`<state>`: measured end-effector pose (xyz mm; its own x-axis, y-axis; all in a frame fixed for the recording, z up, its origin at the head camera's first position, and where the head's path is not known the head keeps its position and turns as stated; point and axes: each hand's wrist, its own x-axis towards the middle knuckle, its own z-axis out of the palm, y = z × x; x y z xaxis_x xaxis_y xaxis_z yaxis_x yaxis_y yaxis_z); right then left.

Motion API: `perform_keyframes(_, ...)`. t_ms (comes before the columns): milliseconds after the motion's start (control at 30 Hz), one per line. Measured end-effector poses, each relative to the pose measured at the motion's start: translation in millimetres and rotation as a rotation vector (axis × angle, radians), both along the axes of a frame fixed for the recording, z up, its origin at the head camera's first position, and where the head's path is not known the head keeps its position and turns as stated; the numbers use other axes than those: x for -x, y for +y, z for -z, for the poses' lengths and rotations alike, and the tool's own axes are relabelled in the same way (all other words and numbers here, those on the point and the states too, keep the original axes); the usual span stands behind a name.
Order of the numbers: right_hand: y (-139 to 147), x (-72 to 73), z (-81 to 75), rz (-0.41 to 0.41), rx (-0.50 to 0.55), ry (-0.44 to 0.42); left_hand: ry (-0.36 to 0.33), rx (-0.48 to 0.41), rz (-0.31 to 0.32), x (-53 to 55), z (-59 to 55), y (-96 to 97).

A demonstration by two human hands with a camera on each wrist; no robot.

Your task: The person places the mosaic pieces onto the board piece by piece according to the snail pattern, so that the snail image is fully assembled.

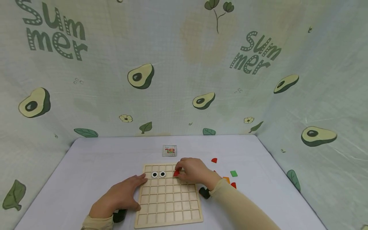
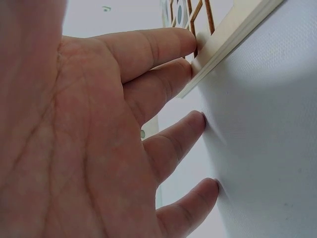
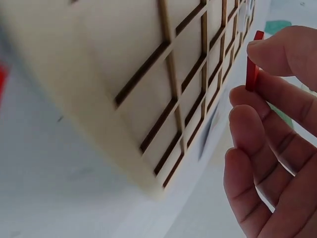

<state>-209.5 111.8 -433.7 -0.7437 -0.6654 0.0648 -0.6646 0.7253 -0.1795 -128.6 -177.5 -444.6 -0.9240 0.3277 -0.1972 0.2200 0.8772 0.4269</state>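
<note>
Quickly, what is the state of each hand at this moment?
Left hand: open, touching the edge of the board.
Right hand: closed, pinching a red piece.

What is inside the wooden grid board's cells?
Two eye tiles sit in upper cells of the board; other visible cells look bare. In the head view, the right grip covers some upper-right cells.

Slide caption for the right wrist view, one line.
The right hand pinches a thin red piece near the pale gridded board.
</note>
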Motion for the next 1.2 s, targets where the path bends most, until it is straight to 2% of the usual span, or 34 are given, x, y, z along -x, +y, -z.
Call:
perform_keyframes(267, -22, 5.8, 6.0, -0.017, -0.046, 0.012, -0.003, 0.014, -0.002, 1.9, 0.3, 2.9)
perform_keyframes(700, -36, 6.6, 5.9, -0.035, -0.074, 0.051, -0.014, 0.004, 0.006, 2.4, -3.7, 3.6)
perform_keyframes(967, -54, 1.9, 1.8, -0.064, -0.052, -0.005, -0.021, -0.012, 0.009, 0.8, -7.8, 0.1)
perform_keyframes(1200, -72, -6.2, 4.4, -0.084, -0.053, 0.011, -0.019, -0.018, 0.011, -0.9, -6.4, -2.2)
